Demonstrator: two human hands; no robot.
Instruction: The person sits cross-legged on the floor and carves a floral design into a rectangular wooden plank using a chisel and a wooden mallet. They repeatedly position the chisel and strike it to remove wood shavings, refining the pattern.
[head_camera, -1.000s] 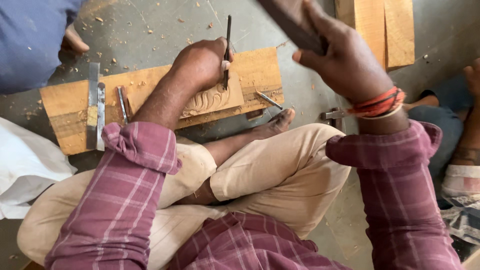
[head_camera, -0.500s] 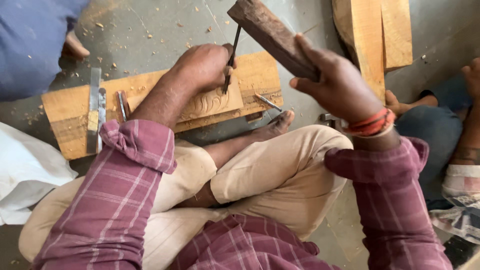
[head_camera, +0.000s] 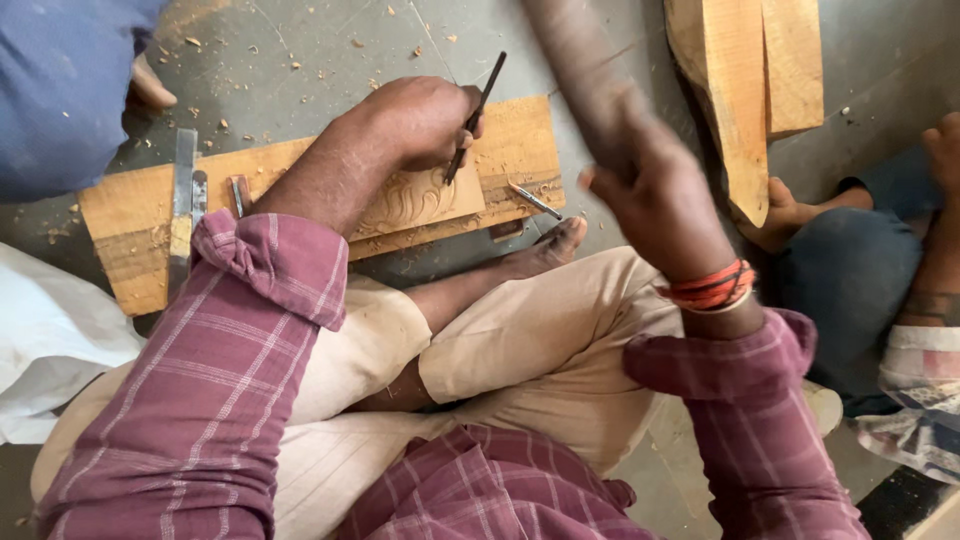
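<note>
- I am pinching the chisel (head_camera: 478, 113) in my left hand (head_camera: 420, 120), keeping its tip planted on the carved panel (head_camera: 420, 200) lying on the plank (head_camera: 140, 215).
- My right hand (head_camera: 655, 205) is gripping the wooden mallet (head_camera: 580, 70); I am aiming squarely at the chisel's top.

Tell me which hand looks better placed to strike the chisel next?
The right hand, most likely. It grips the wooden mallet, raised and blurred above the board. The left hand is busy: its fingers hold the chisel with the tip on the carved panel.
</note>
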